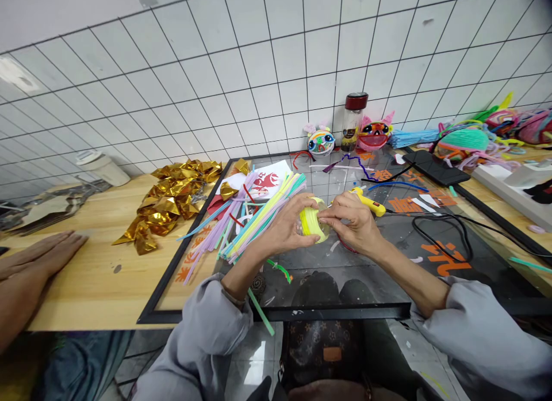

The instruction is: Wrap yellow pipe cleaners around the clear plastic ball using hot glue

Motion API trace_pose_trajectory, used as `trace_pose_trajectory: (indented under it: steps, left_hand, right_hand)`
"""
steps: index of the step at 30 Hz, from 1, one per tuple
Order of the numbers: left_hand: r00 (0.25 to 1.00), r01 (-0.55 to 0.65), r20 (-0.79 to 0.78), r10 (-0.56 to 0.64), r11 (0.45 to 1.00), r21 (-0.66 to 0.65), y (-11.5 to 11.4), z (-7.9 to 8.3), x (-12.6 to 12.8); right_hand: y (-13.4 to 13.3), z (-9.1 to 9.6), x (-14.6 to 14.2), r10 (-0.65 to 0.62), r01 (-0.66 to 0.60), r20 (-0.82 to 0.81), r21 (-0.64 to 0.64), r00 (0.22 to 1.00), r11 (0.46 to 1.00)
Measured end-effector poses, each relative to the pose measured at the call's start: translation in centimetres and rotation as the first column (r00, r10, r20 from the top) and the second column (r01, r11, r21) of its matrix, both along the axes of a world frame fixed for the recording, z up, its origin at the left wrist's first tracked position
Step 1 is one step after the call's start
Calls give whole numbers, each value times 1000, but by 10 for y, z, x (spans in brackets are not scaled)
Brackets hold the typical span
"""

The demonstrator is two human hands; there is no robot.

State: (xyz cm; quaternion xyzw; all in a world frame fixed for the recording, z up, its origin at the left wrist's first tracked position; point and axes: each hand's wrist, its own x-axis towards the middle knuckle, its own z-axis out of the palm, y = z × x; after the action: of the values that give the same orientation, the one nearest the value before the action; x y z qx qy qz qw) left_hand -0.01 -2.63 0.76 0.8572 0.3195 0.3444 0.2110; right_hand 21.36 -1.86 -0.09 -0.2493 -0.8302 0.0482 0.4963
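Observation:
My left hand (pixel 288 224) and my right hand (pixel 351 221) are closed together around a small round object wrapped in yellow pipe cleaner (pixel 311 221), held just above the glass work surface (pixel 388 274). The left fingers cup it from the left; the right fingertips pinch it from the right. A bundle of pastel pipe cleaners (pixel 254 220) lies just left of my left hand. A yellow glue gun (pixel 366 201) rests behind my right hand, its black cable (pixel 444 231) trailing to the right.
Crumpled gold foil (pixel 170 202) lies on the wooden table at left. Another person's hand (pixel 41 256) rests flat at the far left. Two small painted masks (pixel 321 141), a jar (pixel 353 120), a black tablet (pixel 433 166) and heaps of coloured pipe cleaners (pixel 468 137) stand along the tiled wall.

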Motion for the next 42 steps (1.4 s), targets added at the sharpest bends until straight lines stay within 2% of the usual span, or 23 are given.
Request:
trace_pose_trajectory:
  steps: [16,26,42]
  left_hand:
    - [1000,19,-15,-19,1000,25,0,0,0]
    - [1000,-10,-3,10,1000,-7,-2,3,1]
    - [1000,-24,12,24,999,-38,-3,3,1]
  right_hand:
    - [0,1,0,4,-4,3,8,1000,1000]
    - [0,1,1,2,-1,12,-12,1000,1000]
    - [0,1,-1,-2,2,3,80,1000,997]
